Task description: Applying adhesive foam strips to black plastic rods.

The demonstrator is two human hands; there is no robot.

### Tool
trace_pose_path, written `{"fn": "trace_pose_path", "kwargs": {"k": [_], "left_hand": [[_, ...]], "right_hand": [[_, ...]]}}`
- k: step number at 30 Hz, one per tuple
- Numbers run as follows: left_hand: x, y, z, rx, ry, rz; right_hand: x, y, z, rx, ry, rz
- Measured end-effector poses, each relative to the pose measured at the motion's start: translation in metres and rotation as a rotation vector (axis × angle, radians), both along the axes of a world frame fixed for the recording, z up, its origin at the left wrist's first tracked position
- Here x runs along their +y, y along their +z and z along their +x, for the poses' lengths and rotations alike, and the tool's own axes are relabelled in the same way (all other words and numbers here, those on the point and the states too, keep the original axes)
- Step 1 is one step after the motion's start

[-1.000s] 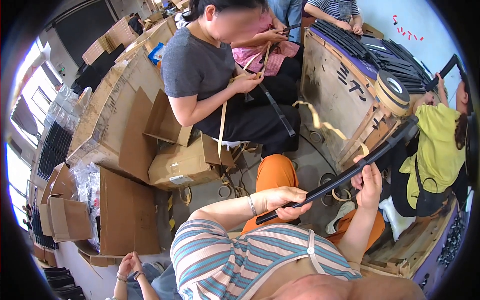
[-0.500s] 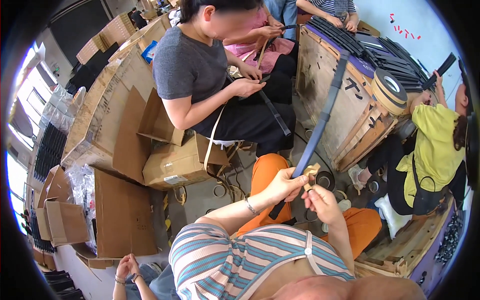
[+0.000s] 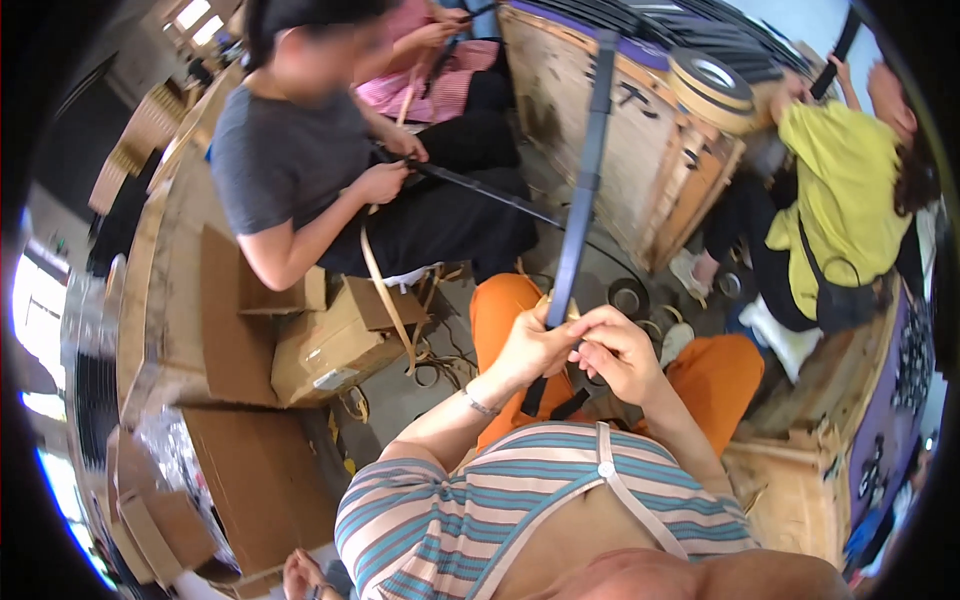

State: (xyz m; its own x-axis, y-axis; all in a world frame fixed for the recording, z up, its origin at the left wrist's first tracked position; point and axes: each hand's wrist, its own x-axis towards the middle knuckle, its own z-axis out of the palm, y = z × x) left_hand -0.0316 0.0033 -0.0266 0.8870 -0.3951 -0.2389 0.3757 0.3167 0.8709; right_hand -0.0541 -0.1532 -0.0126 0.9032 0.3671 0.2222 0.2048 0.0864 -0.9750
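A long, dark blue-grey flat strip (image 3: 583, 190) rises from my lap, its far end slanting up and slightly right. My left hand (image 3: 538, 348) is closed around its lower part. Close beside it, my right hand (image 3: 622, 352) has its fingers pinched together against the strip's edge; what lies between them is hidden. Small tan scraps of tape or paper (image 3: 573, 310) show at the strip by my fingertips. Below my left hand, a black end (image 3: 535, 398) hangs over my orange trousers (image 3: 715, 385).
Ahead on the left, a co-worker in a grey shirt (image 3: 290, 150) handles a thin black strip (image 3: 480, 188). Tape rolls (image 3: 710, 85) sit on a wooden crate (image 3: 610, 150) stacked with black strips. Open cardboard boxes (image 3: 255, 480) stand left. A co-worker in yellow (image 3: 845, 190) sits right.
My right hand has moved in against the strip beside my left hand, and the tan piece is now mostly covered. The view has shifted; the grey-shirted co-worker's strip now points more to the right.
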Motion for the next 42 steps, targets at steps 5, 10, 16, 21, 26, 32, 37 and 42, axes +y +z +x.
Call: {"fn": "trace_pose_path", "kwargs": {"k": [5,10,16,21,26,32,37,42], "left_hand": [[0.006,-0.002,0.005,-0.139,-0.117,0.003],[0.005,0.004,0.001,-0.093,-0.177,-0.083],[0.010,0.010,0.000,-0.102,-0.215,-0.024],[0.009,0.009,0.000,-0.120,-0.250,0.017],[0.006,0.009,0.000,-0.107,-0.264,0.007],[0.004,0.012,-0.001,-0.098,-0.251,0.004],[0.005,0.011,0.000,-0.095,-0.236,0.013],[0.005,0.009,-0.001,-0.092,-0.244,0.003]], "right_hand": [[-0.018,-0.003,0.011,0.052,0.000,0.237],[-0.036,0.010,0.024,0.003,-0.162,0.086],[-0.033,0.014,0.042,-0.062,-0.147,-0.012],[-0.030,0.016,0.046,-0.201,-0.193,-0.084],[-0.030,0.015,0.045,-0.147,-0.227,-0.061],[-0.030,0.021,0.042,-0.125,-0.231,-0.082],[-0.028,0.015,0.044,-0.119,-0.229,-0.069],[-0.026,0.013,0.044,-0.129,-0.250,-0.067]]}}
